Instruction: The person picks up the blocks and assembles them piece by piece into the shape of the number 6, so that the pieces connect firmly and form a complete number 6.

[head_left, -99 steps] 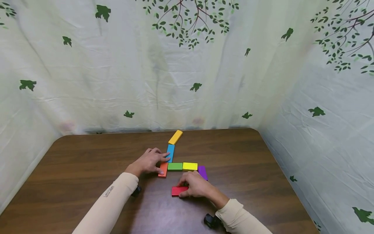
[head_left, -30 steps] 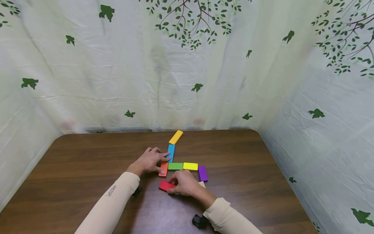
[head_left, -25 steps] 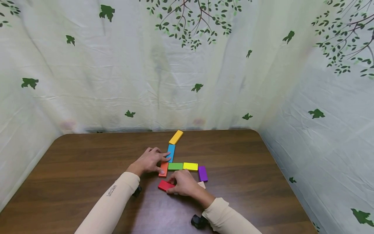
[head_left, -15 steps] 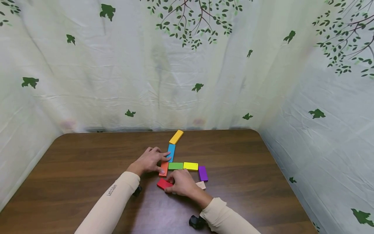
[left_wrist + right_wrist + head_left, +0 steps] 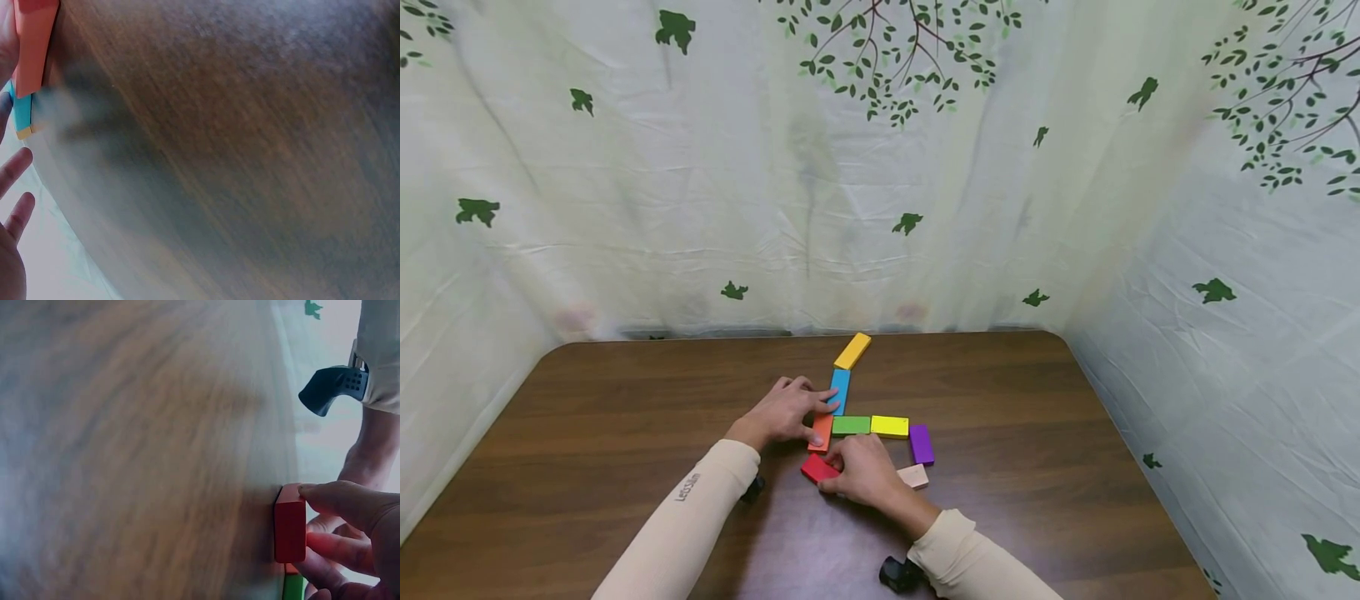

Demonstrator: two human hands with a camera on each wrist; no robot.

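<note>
My right hand (image 5: pixel 868 471) pinches a red block (image 5: pixel 818 468) between thumb and fingers, near the lower end of an orange block (image 5: pixel 822 430). In the right wrist view, the thumb lies on one end of that block and fingertips are at its side. My left hand (image 5: pixel 784 410) rests with its thumb on the orange block and outstretched fingers on a blue block (image 5: pixel 842 382). From the orange block, a green block (image 5: pixel 852 426) and a yellow block (image 5: pixel 890 427) run rightward. An amber block (image 5: pixel 852 352) continues obliquely beyond the blue one.
A purple block (image 5: pixel 921 445) stands slanted at the yellow block's right end. Just below it, a pale wooden block (image 5: pixel 913 477) is partly hidden by my right hand. The brown wooden table (image 5: pixel 1037 417) is bordered by white leaf-print curtains (image 5: pixel 700 167).
My right hand has carried the red block left and slightly away from me, turning it to a slant near the orange block. The pale block has come into view. My left hand stays in place.
</note>
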